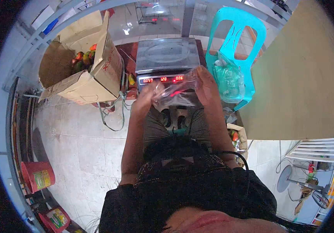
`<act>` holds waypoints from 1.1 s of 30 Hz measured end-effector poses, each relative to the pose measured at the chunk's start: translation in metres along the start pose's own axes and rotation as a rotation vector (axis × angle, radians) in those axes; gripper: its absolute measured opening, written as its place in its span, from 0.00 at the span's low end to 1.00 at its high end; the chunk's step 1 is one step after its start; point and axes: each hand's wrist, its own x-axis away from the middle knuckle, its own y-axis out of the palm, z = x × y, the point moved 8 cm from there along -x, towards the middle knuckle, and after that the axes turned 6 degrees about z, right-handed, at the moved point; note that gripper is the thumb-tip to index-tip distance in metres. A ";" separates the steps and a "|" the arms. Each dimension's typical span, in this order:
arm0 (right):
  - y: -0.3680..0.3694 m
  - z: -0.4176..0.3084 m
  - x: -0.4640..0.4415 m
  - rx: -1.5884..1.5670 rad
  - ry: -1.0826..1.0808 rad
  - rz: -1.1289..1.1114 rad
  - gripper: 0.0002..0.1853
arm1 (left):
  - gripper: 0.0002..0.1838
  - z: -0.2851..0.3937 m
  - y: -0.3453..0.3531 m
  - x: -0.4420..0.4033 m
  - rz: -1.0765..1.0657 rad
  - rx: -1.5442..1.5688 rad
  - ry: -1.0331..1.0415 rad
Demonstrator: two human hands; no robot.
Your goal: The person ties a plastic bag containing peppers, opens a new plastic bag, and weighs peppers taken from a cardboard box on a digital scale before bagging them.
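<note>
A clear plastic bag (176, 97) stretches between my two hands, in front of a digital scale (168, 58) with a lit red display. My left hand (149, 96), slightly blurred, has its fingers closed on the bag's left side. On the other side, my right hand (207, 87) grips the bag's upper right edge. The bag looks thin and crumpled, and I see nothing inside it. Red digits show through or beside the plastic. Nothing lies on the scale's metal plate.
At the left stands an open cardboard box (108, 72) with red and green peppers (84, 60). A turquoise plastic chair (248, 46) holds a bag of green plastic (229, 81). A brown board (295, 89) takes up the right. Red buckets (39, 176) and a fan (285, 178) stand farther off.
</note>
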 end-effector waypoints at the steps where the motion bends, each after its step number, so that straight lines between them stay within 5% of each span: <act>1: -0.007 0.001 -0.004 -0.037 0.007 -0.009 0.12 | 0.15 0.001 0.009 0.008 -0.219 -0.158 0.058; 2: -0.006 0.004 -0.003 -0.082 0.054 -0.098 0.12 | 0.15 -0.001 0.020 0.019 -0.439 -0.318 0.116; 3: -0.002 0.004 0.000 -0.125 0.102 -0.188 0.12 | 0.14 0.000 0.022 0.024 -0.451 -0.375 -0.027; 4: 0.003 0.006 0.004 -0.167 0.153 -0.279 0.12 | 0.14 0.007 0.020 0.019 -0.391 -0.261 0.082; 6: -0.008 0.013 0.009 -0.081 0.209 -0.044 0.13 | 0.13 0.022 0.012 0.013 -0.262 -0.028 0.293; 7: -0.012 0.015 0.011 -0.038 0.237 0.072 0.13 | 0.14 0.016 0.004 0.008 -0.142 0.021 0.168; 10: 0.003 0.029 0.010 -0.047 0.243 -0.233 0.12 | 0.14 0.027 0.006 -0.004 -0.120 0.416 0.129; 14: 0.020 0.039 0.029 0.390 0.340 -0.304 0.14 | 0.13 0.024 0.014 -0.004 0.061 0.584 -0.036; 15: 0.018 0.045 0.029 0.503 0.335 -0.417 0.15 | 0.11 0.005 0.005 -0.013 0.042 0.586 -0.045; 17: 0.011 0.048 0.024 0.449 0.324 -0.430 0.14 | 0.11 -0.011 0.007 -0.024 -0.425 0.807 -0.070; 19: -0.002 0.044 0.015 0.117 0.312 -0.223 0.12 | 0.13 -0.002 0.020 -0.014 -0.469 0.694 -0.148; 21: 0.002 0.041 0.014 0.007 0.307 -0.207 0.10 | 0.15 0.000 0.015 0.004 -0.088 0.257 -0.264; 23: 0.001 0.044 0.011 -0.097 0.312 -0.154 0.10 | 0.17 0.012 0.022 0.016 -0.214 -0.136 -0.139; 25: -0.007 0.056 0.008 -0.195 0.330 -0.066 0.10 | 0.16 -0.017 0.015 0.013 -0.466 -0.175 -0.205; 29: -0.007 0.067 0.012 -0.380 0.525 -0.393 0.12 | 0.12 -0.020 -0.001 0.002 -0.165 0.244 -0.102; 33: -0.004 0.065 0.017 0.274 0.322 -0.387 0.13 | 0.09 -0.019 -0.005 -0.012 -0.131 0.675 -0.057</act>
